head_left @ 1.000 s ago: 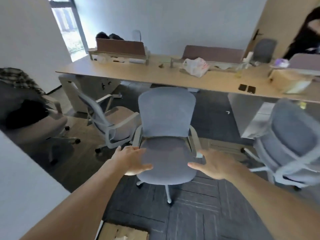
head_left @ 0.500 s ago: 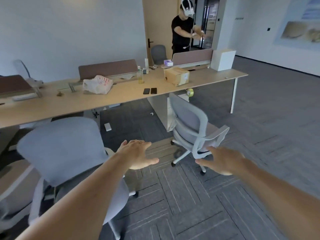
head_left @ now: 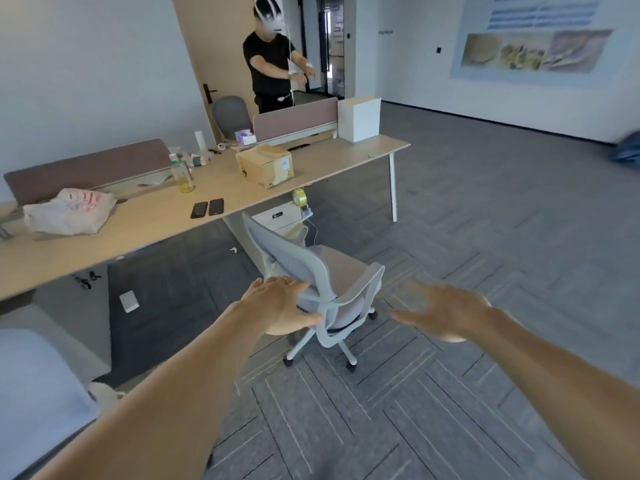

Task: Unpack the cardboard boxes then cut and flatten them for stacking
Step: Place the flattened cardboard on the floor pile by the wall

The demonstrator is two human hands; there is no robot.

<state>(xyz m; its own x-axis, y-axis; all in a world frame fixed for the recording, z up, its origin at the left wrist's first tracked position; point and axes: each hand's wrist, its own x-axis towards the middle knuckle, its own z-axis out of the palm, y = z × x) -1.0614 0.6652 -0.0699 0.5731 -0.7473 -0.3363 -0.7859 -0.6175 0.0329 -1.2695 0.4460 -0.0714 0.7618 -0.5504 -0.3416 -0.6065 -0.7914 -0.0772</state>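
**Both hands empty and spread; cardboard box waits on the desk**

The left hand [head_left: 280, 306] reaches out at about 11 o'clock, palm down, fingers straight and fanned wide, holding nothing. It lies over the curved plastic arm of a swivel chair [head_left: 343, 275] in the view; whether it touches the arm cannot be told. The right hand [head_left: 446, 311] stretches out at 1 o'clock over the carpet [head_left: 467, 220], blurred, its fingers also spread wide and empty.

The cardboard box [head_left: 266, 164] sits far off at 12 o'clock, well apart from both hands. It is a squat brown cube with slightly crushed corners, its top flaps closed, and a white label on the side facing right. It rests on a long desk [head_left: 145, 230] with a smooth pale wood-look top and a slim white leg.

Near the box, at 11 o'clock, lie two flat glossy black phones [head_left: 207, 207] side by side and a clear bottle [head_left: 181, 174] of yellowish liquid. A crumpled white plastic bag [head_left: 67, 211] with red print slumps at 10 o'clock. A plain white box [head_left: 359, 117] stands at the desk's far end, beside a padded mauve divider panel [head_left: 296, 117]. A yellow-green tape roll [head_left: 298, 196] shows just under the desk edge.

The chair has a grey mesh back, a cushioned seat and a white wheeled base. The carpet is grey ribbed tile laid in a herringbone pattern. A person [head_left: 272, 64] in a black T-shirt stands beyond the desk.
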